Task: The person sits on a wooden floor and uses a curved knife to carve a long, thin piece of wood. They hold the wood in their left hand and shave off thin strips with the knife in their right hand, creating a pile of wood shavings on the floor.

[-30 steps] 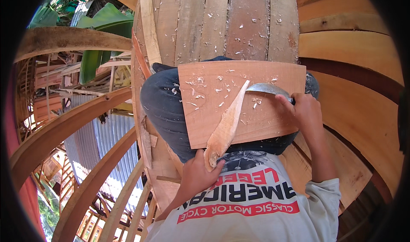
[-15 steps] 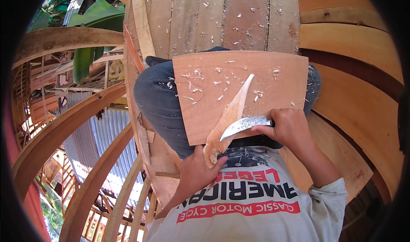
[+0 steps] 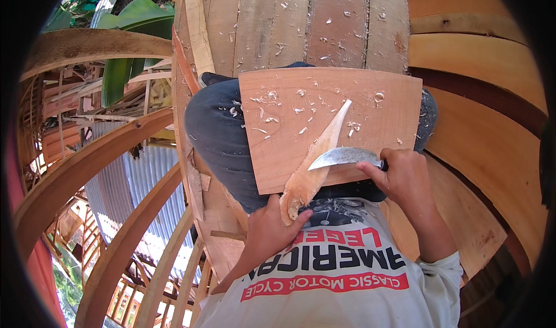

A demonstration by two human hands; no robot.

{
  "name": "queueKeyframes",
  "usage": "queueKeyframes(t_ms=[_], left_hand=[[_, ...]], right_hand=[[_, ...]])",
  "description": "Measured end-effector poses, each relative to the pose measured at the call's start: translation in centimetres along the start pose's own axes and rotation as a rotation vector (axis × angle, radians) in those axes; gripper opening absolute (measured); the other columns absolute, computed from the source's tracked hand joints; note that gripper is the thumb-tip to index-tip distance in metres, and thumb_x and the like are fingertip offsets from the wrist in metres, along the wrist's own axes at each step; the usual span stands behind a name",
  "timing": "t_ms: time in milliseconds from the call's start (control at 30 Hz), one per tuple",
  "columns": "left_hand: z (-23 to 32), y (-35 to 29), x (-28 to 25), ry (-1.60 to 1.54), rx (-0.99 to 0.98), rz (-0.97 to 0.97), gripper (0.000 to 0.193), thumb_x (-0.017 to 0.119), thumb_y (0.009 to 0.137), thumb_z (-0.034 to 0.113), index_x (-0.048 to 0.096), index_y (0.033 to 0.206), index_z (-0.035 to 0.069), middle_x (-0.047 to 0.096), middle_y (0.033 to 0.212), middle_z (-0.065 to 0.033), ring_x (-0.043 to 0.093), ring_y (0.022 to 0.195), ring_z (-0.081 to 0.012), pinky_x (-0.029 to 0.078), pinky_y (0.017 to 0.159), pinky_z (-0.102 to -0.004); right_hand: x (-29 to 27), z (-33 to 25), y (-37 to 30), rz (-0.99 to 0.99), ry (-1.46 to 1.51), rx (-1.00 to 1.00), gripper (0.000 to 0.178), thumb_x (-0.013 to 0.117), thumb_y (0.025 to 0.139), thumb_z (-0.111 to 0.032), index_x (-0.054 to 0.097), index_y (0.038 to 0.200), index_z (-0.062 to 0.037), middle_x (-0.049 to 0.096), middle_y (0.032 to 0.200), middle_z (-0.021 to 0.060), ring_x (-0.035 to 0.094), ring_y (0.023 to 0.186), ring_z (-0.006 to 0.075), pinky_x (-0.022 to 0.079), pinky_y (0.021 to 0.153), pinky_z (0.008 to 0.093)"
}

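Across my lap lies a flat wooden board with pale shavings on it. A long, tapered piece of carved wood slants over the board, its pointed tip toward the far side and its thick, rough end toward me. My left hand is closed round that thick end, just off the board's near edge. My right hand grips the dark handle of a knife with a broad curved blade. The blade points left, and its tip overlaps the middle of the carved wood; whether it touches cannot be told.
I sit on a plank floor strewn with shavings. Curved timber ribs stand on the left, with corrugated metal sheets beyond them. Curved planks rise on the right. A large green leaf hangs at the far left.
The knife has moved slightly away from me, up along the carved wood, with my right hand. My left hand keeps its hold. The whole view has shifted a little.
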State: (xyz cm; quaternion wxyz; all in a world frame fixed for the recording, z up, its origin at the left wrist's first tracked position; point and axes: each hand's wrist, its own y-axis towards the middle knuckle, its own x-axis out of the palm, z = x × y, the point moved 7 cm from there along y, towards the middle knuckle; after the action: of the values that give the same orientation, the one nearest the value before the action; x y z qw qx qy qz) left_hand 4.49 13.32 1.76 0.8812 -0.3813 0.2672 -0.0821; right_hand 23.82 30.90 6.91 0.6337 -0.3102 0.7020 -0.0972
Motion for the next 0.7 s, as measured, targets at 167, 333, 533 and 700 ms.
queueKeyframes(t_ms=[167, 333, 533, 700], left_hand=[[0.1, 0.2, 0.1, 0.007, 0.002, -0.017, 0.065, 0.067, 0.080, 0.056, 0.053, 0.100, -0.004, 0.065, 0.073, -0.0245, 0.067, 0.072, -0.0403, 0.053, 0.066, -0.0445], [0.4, 0.1, 0.1, 0.014, 0.018, 0.008, 0.063, 0.069, 0.080, 0.055, 0.054, 0.097, -0.004, 0.066, 0.074, -0.0230, 0.068, 0.071, -0.0392, 0.053, 0.064, -0.0440], [0.2, 0.1, -0.1, 0.012, 0.048, 0.033, 0.059, 0.071, 0.078, 0.053, 0.054, 0.092, -0.002, 0.065, 0.070, -0.0225, 0.067, 0.067, -0.0393, 0.053, 0.062, -0.0430], [0.1, 0.2, 0.1, 0.004, 0.076, 0.074, 0.058, 0.071, 0.078, 0.052, 0.053, 0.089, -0.002, 0.064, 0.067, -0.0224, 0.067, 0.065, -0.0391, 0.052, 0.061, -0.0431]], right_hand=[[2.8, -1.2, -0.7, -0.064, -0.011, -0.065, 0.070, 0.061, 0.076, -0.069, 0.068, 0.063, -0.0004, 0.059, 0.053, 0.0176, 0.063, 0.051, 0.0330, 0.050, 0.050, 0.0394], [2.0, -0.7, 0.4, 0.023, -0.071, -0.103, 0.072, 0.060, 0.073, -0.072, 0.069, 0.063, -0.0013, 0.059, 0.054, 0.0172, 0.063, 0.052, 0.0319, 0.049, 0.049, 0.0383], [0.4, 0.7, 2.1, 0.116, -0.130, -0.029, 0.071, 0.061, 0.072, -0.072, 0.072, 0.069, -0.0012, 0.062, 0.057, 0.0170, 0.064, 0.054, 0.0305, 0.050, 0.051, 0.0371], [0.6, 2.1, 2.5, 0.224, -0.149, 0.045, 0.072, 0.059, 0.077, -0.070, 0.071, 0.071, 0.0013, 0.062, 0.059, 0.0197, 0.065, 0.058, 0.0338, 0.051, 0.055, 0.0402]])
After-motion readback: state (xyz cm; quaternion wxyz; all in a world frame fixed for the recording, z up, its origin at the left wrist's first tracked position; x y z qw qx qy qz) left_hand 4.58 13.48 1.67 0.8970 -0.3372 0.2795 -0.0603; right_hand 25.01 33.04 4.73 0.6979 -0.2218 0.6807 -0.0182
